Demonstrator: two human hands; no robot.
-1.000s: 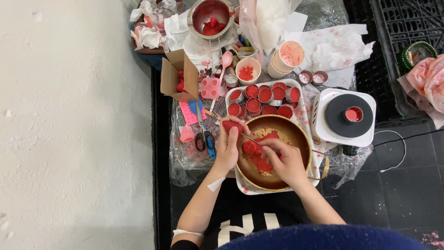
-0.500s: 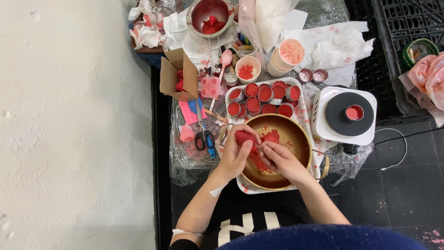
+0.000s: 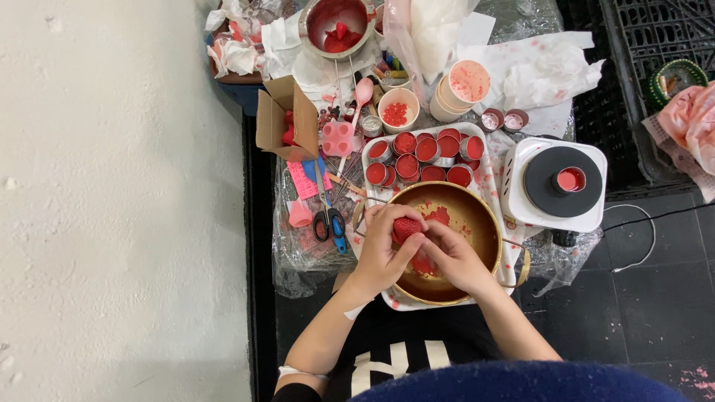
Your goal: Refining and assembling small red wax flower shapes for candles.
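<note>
Both hands, left hand [image 3: 383, 249] and right hand [image 3: 454, 257], grasp a red strawberry-shaped wax piece [image 3: 406, 226] over the brass-coloured metal bowl [image 3: 480, 216]; seemingly shaping it; gentle pressure suits next.

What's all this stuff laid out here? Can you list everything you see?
Red lump: one, held over the bowl.
Metal bowl: one, brass-coloured with red smears, on the tray's near end.
Tray: one, white, centre.
Small tins: about ten, red-filled, on the tray.
Hot plate: one, white with black top, right; a red-filled tin sits on it.
Scissors: one pair, blue handles, left of the bowl.
Cardboard box: one, brown, open, left.
Saucepan: one, metal, top.
Paper cups: a stack, pink-stained.
Left hand: holding the lump.
Right hand: touching the lump.
</note>
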